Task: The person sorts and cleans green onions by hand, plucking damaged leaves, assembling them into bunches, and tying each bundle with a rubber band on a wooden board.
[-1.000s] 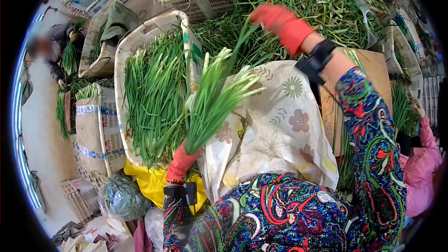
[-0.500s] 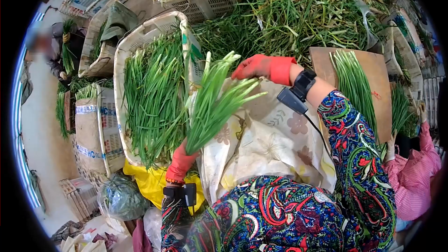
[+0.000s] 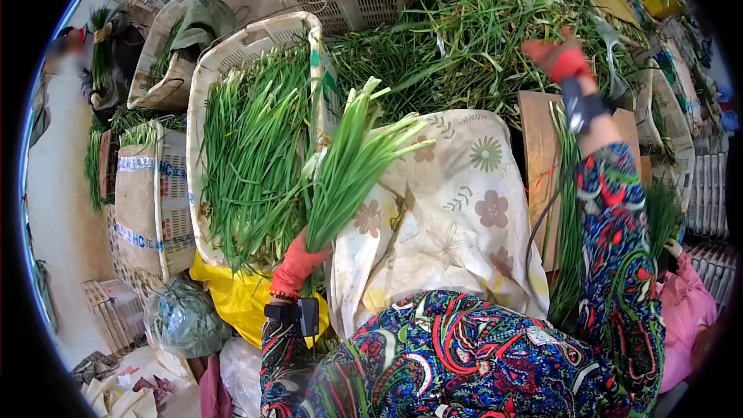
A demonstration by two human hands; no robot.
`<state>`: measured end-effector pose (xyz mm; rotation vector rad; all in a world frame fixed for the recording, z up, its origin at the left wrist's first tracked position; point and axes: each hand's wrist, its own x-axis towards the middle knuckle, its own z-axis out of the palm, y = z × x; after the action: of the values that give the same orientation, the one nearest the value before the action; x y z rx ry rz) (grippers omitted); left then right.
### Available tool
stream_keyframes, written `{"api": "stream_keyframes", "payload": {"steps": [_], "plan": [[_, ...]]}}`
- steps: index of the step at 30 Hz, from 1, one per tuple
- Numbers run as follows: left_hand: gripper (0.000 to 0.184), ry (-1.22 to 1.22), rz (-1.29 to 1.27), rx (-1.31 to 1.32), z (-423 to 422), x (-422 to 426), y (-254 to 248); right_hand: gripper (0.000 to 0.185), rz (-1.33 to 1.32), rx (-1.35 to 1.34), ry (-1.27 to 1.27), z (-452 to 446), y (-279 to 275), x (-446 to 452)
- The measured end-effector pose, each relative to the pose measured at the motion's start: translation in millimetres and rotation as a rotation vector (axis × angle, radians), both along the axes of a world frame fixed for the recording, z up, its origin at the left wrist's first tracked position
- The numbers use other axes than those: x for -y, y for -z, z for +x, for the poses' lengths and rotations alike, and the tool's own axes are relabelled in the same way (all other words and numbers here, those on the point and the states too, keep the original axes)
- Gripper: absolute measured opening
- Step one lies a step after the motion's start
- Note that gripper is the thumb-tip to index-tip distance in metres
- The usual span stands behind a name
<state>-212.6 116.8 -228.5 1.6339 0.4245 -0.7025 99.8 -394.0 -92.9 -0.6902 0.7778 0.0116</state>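
My left hand (image 3: 298,265), in a red glove, is closed around the leafy lower part of a bunch of Chinese chives (image 3: 344,166). The pale stem ends fan out up and to the right. My right hand (image 3: 559,58), also red-gloved, is stretched out over the far heap of loose chives (image 3: 484,31). Motion blurs it, but thumb and fingers look apart and nothing shows in them. Below that wrist lies another bundle of chives (image 3: 569,162) on a brown board (image 3: 539,139), partly covered by my sleeve.
A white crate (image 3: 199,108) full of chives stands at left. A flower-patterned cloth (image 3: 457,209) covers my lap. Yellow plastic (image 3: 244,302) and a clear bag of greens (image 3: 186,317) lie lower left. Other people (image 3: 685,317) sit at far right and far left.
My right hand has moved from beside the held bunch up and right to the heap. My left hand keeps its hold on the bunch, nearly still.
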Motion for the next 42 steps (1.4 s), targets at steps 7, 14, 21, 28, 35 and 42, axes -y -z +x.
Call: {"api": "stream_keyframes", "payload": {"steps": [7,14,21,28,35,42], "plan": [[0.061,0.206,0.379,0.438,-4.1,10.8,-20.8,0.055,0.306,-0.312,-0.667,-177.4,80.5,-189.8],[0.073,0.735,0.877,0.612,-9.2,52.7,-121.1,0.058,0.673,0.328,-0.565,-186.6,104.8,-226.0],[0.061,0.73,0.166,0.625,0.8,51.9,-156.6,0.074,0.904,0.616,-0.789,-185.6,80.6,-204.0],[0.059,0.426,-0.345,0.192,81.2,46.1,-100.8,0.062,0.919,0.472,-0.865,-165.7,72.8,-211.7],[0.077,0.33,-0.949,-0.452,48.2,91.9,-73.0,0.067,0.71,0.289,-0.942,-143.8,42.3,-205.4],[0.068,-0.082,-1.009,-0.47,2.8,71.4,-95.2,0.061,0.437,0.026,-0.979,-124.1,52.5,-126.7]]}}
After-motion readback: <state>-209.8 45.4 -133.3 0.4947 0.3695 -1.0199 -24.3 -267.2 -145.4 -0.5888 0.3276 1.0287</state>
